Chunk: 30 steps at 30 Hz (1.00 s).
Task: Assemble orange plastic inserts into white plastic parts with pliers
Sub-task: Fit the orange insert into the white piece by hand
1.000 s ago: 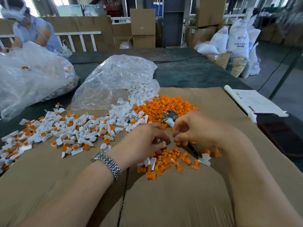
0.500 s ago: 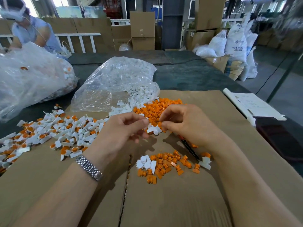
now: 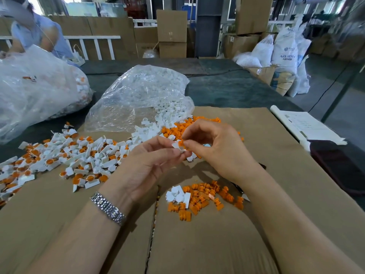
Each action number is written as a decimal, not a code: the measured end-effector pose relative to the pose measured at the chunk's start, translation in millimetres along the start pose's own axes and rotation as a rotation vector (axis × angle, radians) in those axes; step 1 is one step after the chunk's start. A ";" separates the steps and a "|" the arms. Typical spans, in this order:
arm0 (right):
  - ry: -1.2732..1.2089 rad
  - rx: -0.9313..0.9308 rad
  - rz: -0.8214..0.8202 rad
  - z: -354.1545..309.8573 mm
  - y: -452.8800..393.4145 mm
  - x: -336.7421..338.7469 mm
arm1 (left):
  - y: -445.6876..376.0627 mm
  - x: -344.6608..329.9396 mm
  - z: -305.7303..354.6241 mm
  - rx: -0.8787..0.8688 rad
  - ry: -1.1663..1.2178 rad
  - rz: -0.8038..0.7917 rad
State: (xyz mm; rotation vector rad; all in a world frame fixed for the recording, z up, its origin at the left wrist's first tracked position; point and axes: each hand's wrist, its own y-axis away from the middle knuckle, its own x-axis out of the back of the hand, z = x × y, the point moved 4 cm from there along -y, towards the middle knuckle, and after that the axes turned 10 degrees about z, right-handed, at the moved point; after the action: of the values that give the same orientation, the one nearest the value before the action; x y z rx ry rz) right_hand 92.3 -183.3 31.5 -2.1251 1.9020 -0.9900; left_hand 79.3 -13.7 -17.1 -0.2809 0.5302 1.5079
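My left hand and my right hand meet above the cardboard. Between their fingertips sits a small white plastic part with an orange insert at it; my left fingers pinch the white part and my right thumb and forefinger pinch the orange insert. The pliers lie under my right wrist, mostly hidden. A small heap of orange inserts with a few white parts lies below my hands. A larger orange pile lies behind them.
Assembled white-and-orange parts spread over the left of the cardboard sheet. A clear bag of white parts lies behind, a bigger bag at far left. Papers lie at right. A person works across the table.
Both hands lifted off the cardboard and came up toward the camera. My left hand brought up a white part, and my right now pinches an orange insert against it.
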 end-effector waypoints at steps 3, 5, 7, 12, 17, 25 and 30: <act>0.039 0.045 -0.035 -2.9 1.1 -0.9 | 0.6 0.9 0.6 -0.033 -0.044 -0.010; 0.068 0.054 -0.036 -3.2 1.3 -0.2 | 0.7 2.9 2.0 -0.068 -0.050 0.002; 0.075 0.052 -0.040 -3.7 1.4 0.1 | 0.5 4.1 2.5 -0.101 -0.083 0.003; 0.101 0.061 -0.077 -5.0 2.1 0.9 | 3.8 2.6 4.5 -0.179 -0.225 0.026; 0.163 0.112 -0.059 -8.7 3.2 1.6 | 13.2 1.0 7.4 -0.268 -0.504 0.126; 0.044 -0.076 0.047 0.1 2.7 -2.9 | 19.4 -4.9 9.1 -0.298 -0.524 0.183; 0.002 -0.156 0.085 3.3 5.0 -10.7 | 22.2 -12.0 10.3 -0.457 -0.625 0.190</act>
State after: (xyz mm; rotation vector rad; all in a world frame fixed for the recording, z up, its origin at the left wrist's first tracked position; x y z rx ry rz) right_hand 89.9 -175.5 22.3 -2.1029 2.1146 -0.8542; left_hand 59.2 -17.7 0.9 -0.0964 -0.2986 1.7858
